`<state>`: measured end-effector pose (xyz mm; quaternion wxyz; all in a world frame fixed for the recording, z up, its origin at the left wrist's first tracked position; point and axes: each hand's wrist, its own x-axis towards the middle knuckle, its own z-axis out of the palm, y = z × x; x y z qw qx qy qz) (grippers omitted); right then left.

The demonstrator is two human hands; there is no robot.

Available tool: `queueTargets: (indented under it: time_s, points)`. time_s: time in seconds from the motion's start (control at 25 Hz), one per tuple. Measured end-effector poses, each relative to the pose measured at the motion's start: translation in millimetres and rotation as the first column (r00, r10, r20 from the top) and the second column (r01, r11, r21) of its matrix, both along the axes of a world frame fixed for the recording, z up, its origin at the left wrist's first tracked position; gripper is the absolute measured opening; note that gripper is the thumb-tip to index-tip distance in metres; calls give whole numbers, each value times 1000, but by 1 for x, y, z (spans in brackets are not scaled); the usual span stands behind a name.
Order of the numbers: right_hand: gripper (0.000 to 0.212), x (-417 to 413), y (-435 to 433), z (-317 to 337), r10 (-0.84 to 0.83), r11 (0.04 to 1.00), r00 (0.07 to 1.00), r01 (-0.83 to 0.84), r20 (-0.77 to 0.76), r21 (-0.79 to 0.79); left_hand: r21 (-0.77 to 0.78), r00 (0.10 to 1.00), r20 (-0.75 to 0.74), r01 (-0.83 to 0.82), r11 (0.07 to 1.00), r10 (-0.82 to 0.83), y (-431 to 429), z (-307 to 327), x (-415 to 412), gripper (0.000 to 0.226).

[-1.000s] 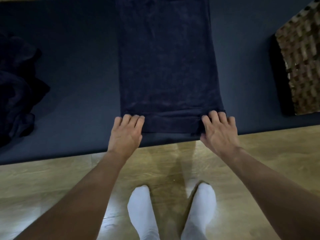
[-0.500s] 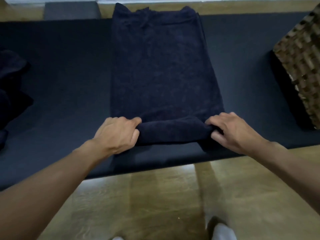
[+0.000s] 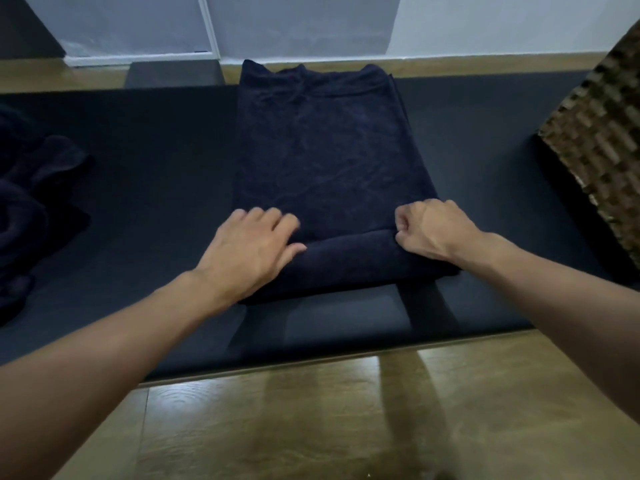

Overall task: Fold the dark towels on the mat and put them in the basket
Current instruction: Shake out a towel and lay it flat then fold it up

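Observation:
A dark navy towel [image 3: 325, 157] lies lengthwise across the dark mat [image 3: 156, 174], folded into a long strip. Its near end is turned over into a thick roll [image 3: 349, 258]. My left hand [image 3: 249, 251] grips the left end of that roll, fingers over the top and thumb against its front. My right hand [image 3: 433, 230] holds the right end with curled fingers. A woven brown basket [image 3: 602, 140] stands at the right edge of the mat.
A heap of crumpled dark towels [image 3: 31, 209] lies on the mat at the far left. A wooden floor [image 3: 346, 420] runs along the mat's near edge. Beyond the mat are a white wall and a dark block [image 3: 173, 73].
Both hands went from lying flat on the towel's near edge to gripping it and rolling it away from me. The camera view tilted up, so my feet dropped out of view.

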<state>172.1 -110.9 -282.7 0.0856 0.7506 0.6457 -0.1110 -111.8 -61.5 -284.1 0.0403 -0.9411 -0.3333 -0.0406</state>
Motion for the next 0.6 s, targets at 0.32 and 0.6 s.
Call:
queueTargets:
  time_s: [0.32, 0.6]
  points:
    - [25, -12, -33, -10, 242, 883, 970, -204, -38, 422, -16, 994, -104, 45, 999, -47, -24, -22, 17, 51]
    - [57, -24, -34, 1, 324, 940, 941, -309, -94, 141, -495, 985, -31, -163, 853, 170, 14, 8, 40, 17]
